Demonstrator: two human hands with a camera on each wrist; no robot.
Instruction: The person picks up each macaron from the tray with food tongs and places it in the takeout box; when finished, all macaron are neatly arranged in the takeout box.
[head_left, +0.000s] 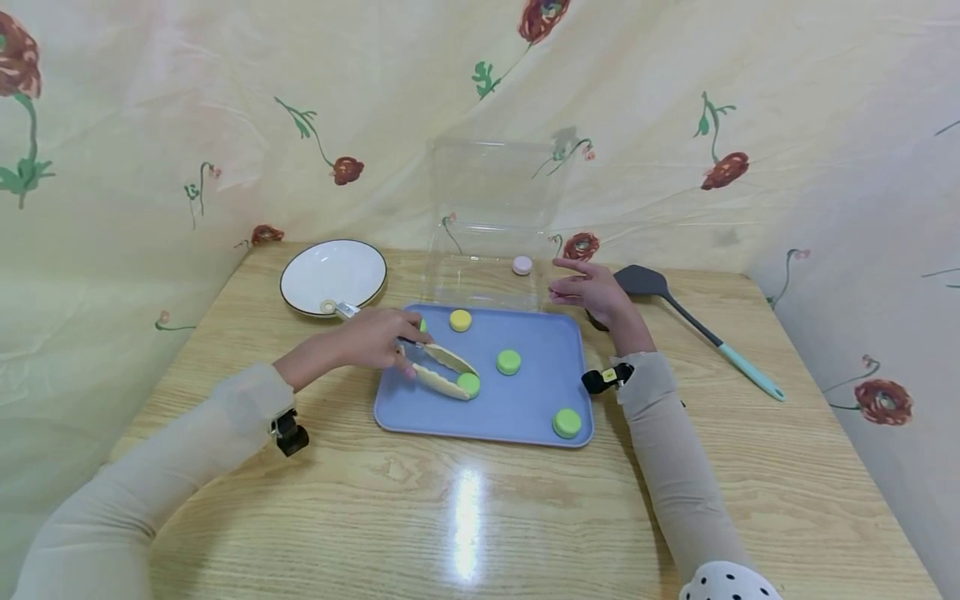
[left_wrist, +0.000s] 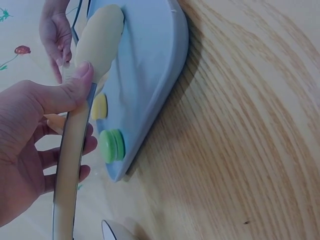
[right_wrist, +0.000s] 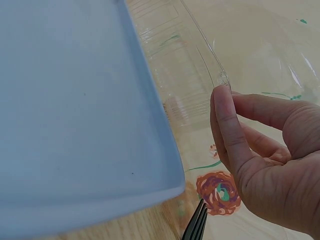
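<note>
My left hand [head_left: 378, 337] grips a pair of tongs [head_left: 450, 360] with a metal body and cream tips. The tips lie on either side of a green macaron [head_left: 468, 384] on the blue tray [head_left: 487, 417]. In the left wrist view, the thumb presses along one arm of the tongs [left_wrist: 72, 160]. My right hand [head_left: 592, 293] is at the right side of a clear plastic box [head_left: 480, 283] with its lid standing up. Its thumb and fingers pinch the box's corner in the right wrist view. A pale pink macaron [head_left: 522, 265] sits inside the box.
Other green macarons [head_left: 508, 362] and a yellow macaron [head_left: 461, 320] lie on the tray. Behind it on the left is a white plate [head_left: 333, 275] with a dark rim. To the right lies a dark spatula [head_left: 686, 312] with a turquoise handle. A flowered cloth [head_left: 645, 100] hangs behind.
</note>
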